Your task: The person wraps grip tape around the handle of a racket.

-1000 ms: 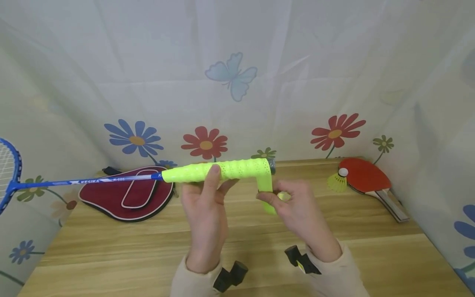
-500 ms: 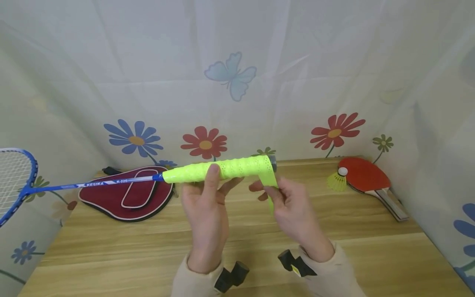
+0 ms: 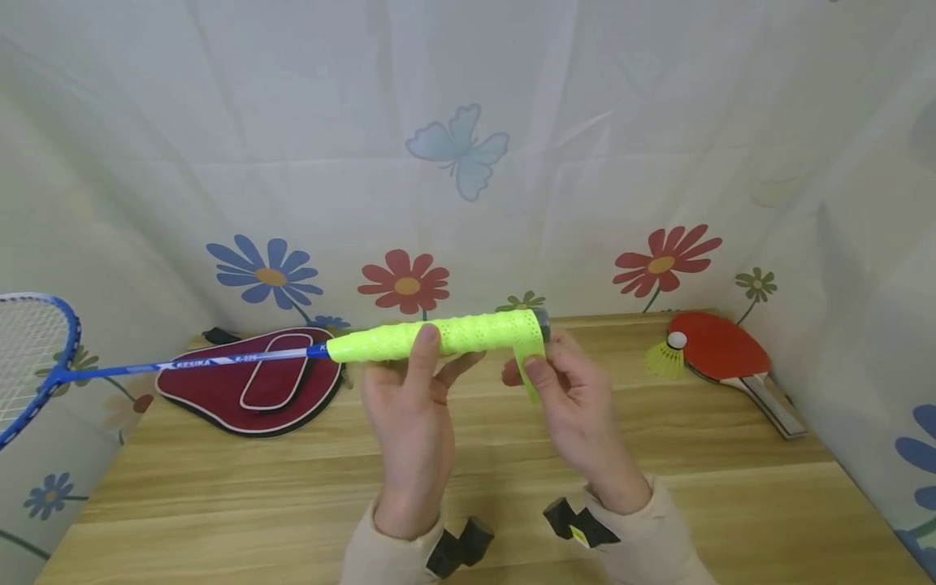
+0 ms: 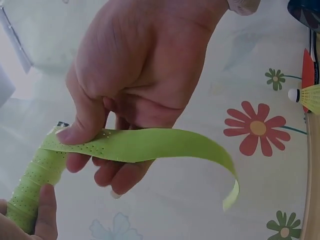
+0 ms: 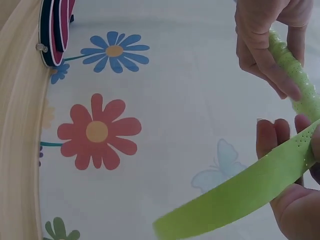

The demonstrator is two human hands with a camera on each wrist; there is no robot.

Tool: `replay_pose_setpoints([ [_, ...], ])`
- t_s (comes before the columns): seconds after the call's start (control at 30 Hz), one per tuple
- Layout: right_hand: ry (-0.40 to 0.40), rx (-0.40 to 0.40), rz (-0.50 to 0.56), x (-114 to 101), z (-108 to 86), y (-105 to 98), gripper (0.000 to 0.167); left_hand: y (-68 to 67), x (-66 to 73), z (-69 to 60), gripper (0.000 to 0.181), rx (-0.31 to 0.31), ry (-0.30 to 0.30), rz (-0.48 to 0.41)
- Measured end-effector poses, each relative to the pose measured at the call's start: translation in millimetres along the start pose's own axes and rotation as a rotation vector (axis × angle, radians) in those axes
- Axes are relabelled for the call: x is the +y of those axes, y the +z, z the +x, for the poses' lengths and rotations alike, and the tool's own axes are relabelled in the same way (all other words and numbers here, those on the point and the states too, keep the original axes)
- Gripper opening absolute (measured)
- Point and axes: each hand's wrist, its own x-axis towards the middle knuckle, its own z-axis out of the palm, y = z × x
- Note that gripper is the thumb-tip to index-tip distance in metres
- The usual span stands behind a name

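Observation:
A blue badminton racket (image 3: 205,362) hangs level above the table, its head partly cut off at the left edge. Bright yellow-green perforated overgrip tape (image 3: 461,335) covers the handle in spiral turns, and a dark butt end (image 3: 543,325) shows past it. My left hand (image 3: 413,431) holds the handle from below, thumb on the near side. Just under the butt end, my right hand (image 3: 585,406) pinches the tape between thumb and fingers. Beyond that pinch, the loose tail of the tape (image 4: 195,142) hangs free and curls in the left wrist view.
On the table (image 3: 292,504), a dark red paddle case (image 3: 212,398) with white piping lies at the back left. A red table tennis paddle (image 3: 720,345) and a yellow shuttlecock (image 3: 667,357) are at the back right. A flower-printed curtain (image 3: 468,227) closes off the back and sides.
The right hand has risen closer to the handle, shortening the tape between pinch and handle. The tape's edge sits slightly nearer the butt end. More of the racket head shows at the left.

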Motion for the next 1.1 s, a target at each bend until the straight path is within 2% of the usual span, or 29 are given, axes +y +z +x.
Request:
replay_pose_setpoints([
  [0.1,-0.025,0.023,0.015,1.3,-1.3,0.6,0.023,1.3,-1.9,-2.0,0.027,0.005,-0.008,0.007],
  [0.2,-0.054,0.011,0.087,3.2,0.1,1.1,0.041,2.5,-2.8,-2.9,0.025,0.01,-0.007,-0.001],
  [0.27,-0.081,-0.011,0.146,5.6,1.6,0.5,0.046,3.1,-3.2,-3.3,0.024,0.015,-0.008,-0.005],
  [0.33,-0.114,-0.023,0.192,7.6,3.2,-0.4,0.043,3.4,-3.8,-3.5,0.025,0.022,-0.015,-0.007],
  [0.43,-0.174,-0.032,0.241,9.2,4.0,-1.1,0.028,3.4,-4.6,-3.3,0.028,0.026,-0.029,0.008],
  [0.57,-0.193,-0.015,0.272,8.4,2.8,-0.4,0.017,2.6,-5.1,-2.4,0.033,0.016,-0.051,0.047],
  [0.77,-0.206,0.03,0.236,7.0,2.2,0.6,0.016,3.0,-5.4,-2.7,0.025,0.001,-0.078,0.064],
  [0.83,-0.211,0.038,0.225,6.8,2.6,-0.3,0.018,2.6,-5.7,-2.0,0.023,0.011,-0.071,0.069],
  [0.93,-0.208,0.029,0.208,5.7,3.3,-2.4,0.032,1.9,-5.9,-0.7,0.022,0.049,-0.062,0.082],
  [1.03,-0.203,0.02,0.153,4.3,3.2,-4.1,0.04,1.3,-6.1,-0.1,0.024,0.083,-0.062,0.107],
  [1.1,-0.194,0.022,0.113,3.4,2.7,-4.9,0.037,1.5,-5.9,-0.2,0.024,0.094,-0.062,0.128],
])
